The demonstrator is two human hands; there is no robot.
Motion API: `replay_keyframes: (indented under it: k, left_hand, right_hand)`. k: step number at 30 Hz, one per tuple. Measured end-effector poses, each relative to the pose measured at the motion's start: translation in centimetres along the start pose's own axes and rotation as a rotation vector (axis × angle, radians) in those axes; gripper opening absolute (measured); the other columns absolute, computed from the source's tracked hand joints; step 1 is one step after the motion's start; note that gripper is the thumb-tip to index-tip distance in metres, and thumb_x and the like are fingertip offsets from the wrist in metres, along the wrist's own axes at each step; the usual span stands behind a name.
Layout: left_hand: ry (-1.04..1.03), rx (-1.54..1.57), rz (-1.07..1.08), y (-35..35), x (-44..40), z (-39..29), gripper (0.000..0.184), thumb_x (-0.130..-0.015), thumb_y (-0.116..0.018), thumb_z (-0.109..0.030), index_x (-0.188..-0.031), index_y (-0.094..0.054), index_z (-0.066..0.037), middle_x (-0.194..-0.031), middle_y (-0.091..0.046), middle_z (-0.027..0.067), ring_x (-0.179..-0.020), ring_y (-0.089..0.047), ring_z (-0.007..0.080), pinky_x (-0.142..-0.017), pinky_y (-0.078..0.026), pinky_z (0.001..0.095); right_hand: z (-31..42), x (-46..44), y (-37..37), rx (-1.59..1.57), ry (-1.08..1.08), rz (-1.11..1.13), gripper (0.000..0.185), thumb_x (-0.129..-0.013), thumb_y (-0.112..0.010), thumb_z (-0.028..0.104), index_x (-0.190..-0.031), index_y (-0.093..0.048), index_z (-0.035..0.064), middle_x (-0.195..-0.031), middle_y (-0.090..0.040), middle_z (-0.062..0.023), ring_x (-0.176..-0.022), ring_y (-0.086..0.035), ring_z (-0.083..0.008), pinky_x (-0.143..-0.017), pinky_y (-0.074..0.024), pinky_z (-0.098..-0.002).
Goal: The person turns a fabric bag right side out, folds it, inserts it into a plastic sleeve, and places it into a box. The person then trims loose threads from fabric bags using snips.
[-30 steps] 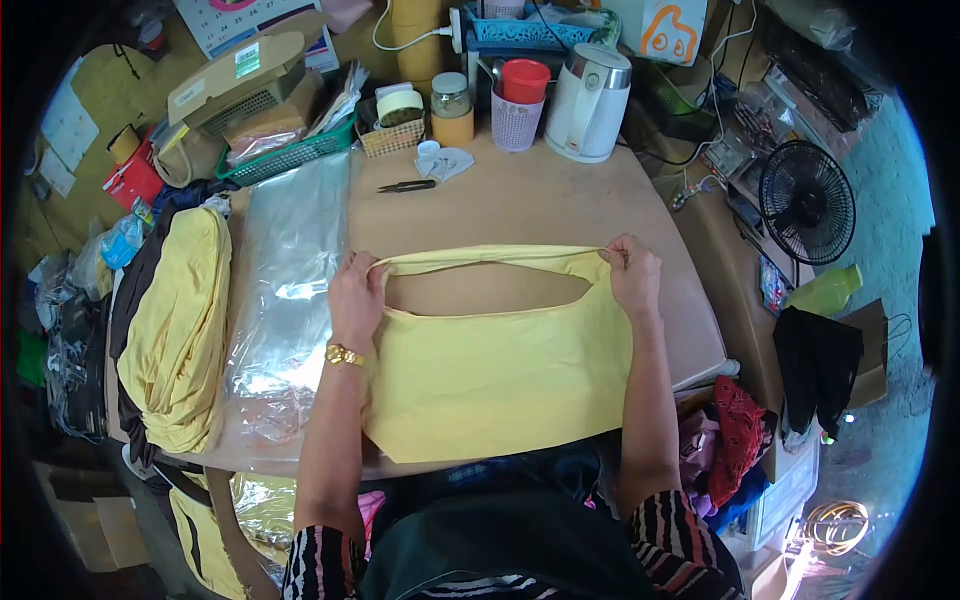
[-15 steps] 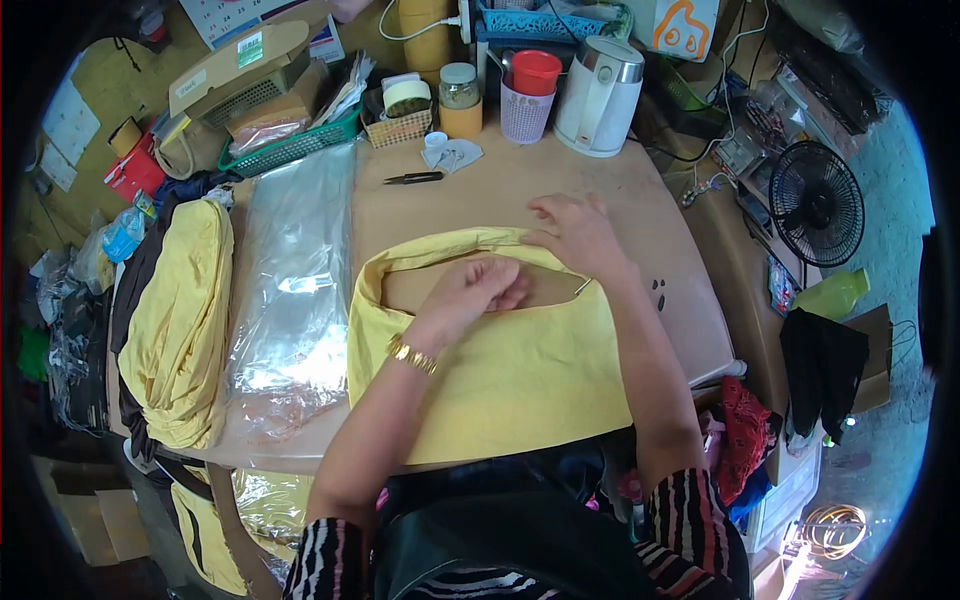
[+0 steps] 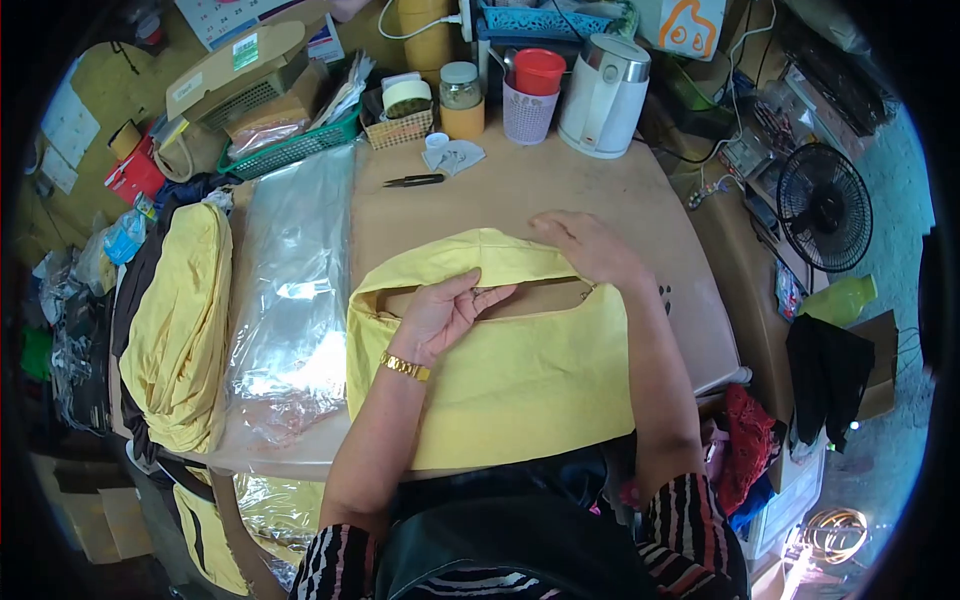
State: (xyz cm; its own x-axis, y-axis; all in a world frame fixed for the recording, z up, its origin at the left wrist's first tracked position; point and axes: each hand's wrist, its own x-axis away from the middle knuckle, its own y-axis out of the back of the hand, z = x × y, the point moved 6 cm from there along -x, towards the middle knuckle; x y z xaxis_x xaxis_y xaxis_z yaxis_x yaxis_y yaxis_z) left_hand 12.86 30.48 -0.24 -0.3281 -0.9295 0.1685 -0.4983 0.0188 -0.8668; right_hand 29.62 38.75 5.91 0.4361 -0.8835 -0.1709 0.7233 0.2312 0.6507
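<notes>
A yellow cloth piece lies flat before me, with a long slit-like opening near its far side. A small metal piece shows at the opening's right end. My left hand, with a gold watch on the wrist, is palm up at the opening. Its thumb rests against the far band of cloth, and its fingers reach under that band, closed on the edge. My right hand lies over the cloth's far right corner with its fingers stretched out, palm down.
Clear plastic bags and a folded yellow cloth bundle lie to the left. Thread snips, a jar, a purple cup and a white kettle stand or lie behind. A black fan is on the right.
My left hand has turned palm up and come to the far band. That band has folded toward me, narrowing the opening. My right hand has shifted slightly, fingers lower over the corner.
</notes>
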Motion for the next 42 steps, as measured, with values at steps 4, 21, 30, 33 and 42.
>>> replay_keyframes:
  k: [4, 21, 30, 33, 42]
  left_hand:
    - [0.125, -0.077, 0.029, -1.0, 0.5, 0.3, 0.038, -0.097, -0.053, -0.016, -0.126, -0.045, 0.007, -0.121, -0.058, 0.0225, -0.111, -0.061, 0.0291, -0.096, -0.052, 0.0398]
    - [0.134, -1.458, 0.097, -3.2, 5.2, -1.9, 0.063, -0.097, -0.05, -0.039, -0.147, -0.031, -0.005, -0.145, -0.041, 0.0181, -0.132, -0.043, 0.0337, -0.108, -0.036, 0.0433]
    - [-0.269, -2.437, -0.017, 0.8, 15.7, 2.2, 0.069, -0.092, -0.045, -0.053, -0.147, -0.032, -0.012, -0.155, -0.024, 0.013, -0.143, -0.022, 0.0333, -0.111, -0.012, 0.0642]
    - [-0.349, -2.351, -0.141, 2.3, 15.0, -0.1, 0.067, -0.09, -0.05, -0.046, -0.147, -0.032, -0.015, -0.156, -0.019, 0.0146, -0.144, -0.018, 0.0357, -0.11, -0.006, 0.0667]
    - [-0.52, -2.495, -1.298, 4.2, 32.6, -16.4, 0.059, -0.075, -0.072, -0.017, -0.131, -0.053, -0.016, -0.151, -0.03, 0.0156, -0.142, -0.021, 0.0379, -0.11, -0.011, 0.0636]
  right_hand:
    - [0.3, -0.4, -2.0, 0.166, -0.096, 0.344, 0.025, -0.091, -0.061, 0.024, -0.089, -0.063, -0.0009, -0.084, -0.063, -0.0206, -0.085, -0.063, -0.0361, -0.072, -0.0474, -0.042]
    - [5.6, 6.8, 0.8, 0.688, 0.204, -0.135, 0.073, -0.074, -0.076, 0.03, -0.137, -0.044, 0.0126, -0.145, -0.036, -0.0161, -0.134, -0.036, -0.0336, -0.108, -0.0241, -0.0609]
    - [1.7, 18.0, -4.4, 0.764, -0.15, 0.037, 0.081, -0.078, -0.064, 0.054, -0.147, -0.035, 0.0217, -0.155, -0.019, -0.0174, -0.141, -0.015, -0.0461, -0.105, -0.013, -0.0731]
    - [1.0, 16.6, -4.7, 0.816, -0.175, 0.041, 0.079, -0.08, -0.063, 0.053, -0.147, -0.034, 0.023, -0.155, -0.02, -0.0179, -0.141, -0.014, -0.0472, -0.106, -0.0131, -0.0717]
    - [8.2, 11.0, -7.6, 0.56, 0.19, 0.162, 0.07, -0.074, -0.077, 0.038, -0.129, -0.05, 0.0033, -0.139, -0.044, -0.0216, -0.131, -0.037, -0.0405, -0.108, -0.0249, -0.0583]
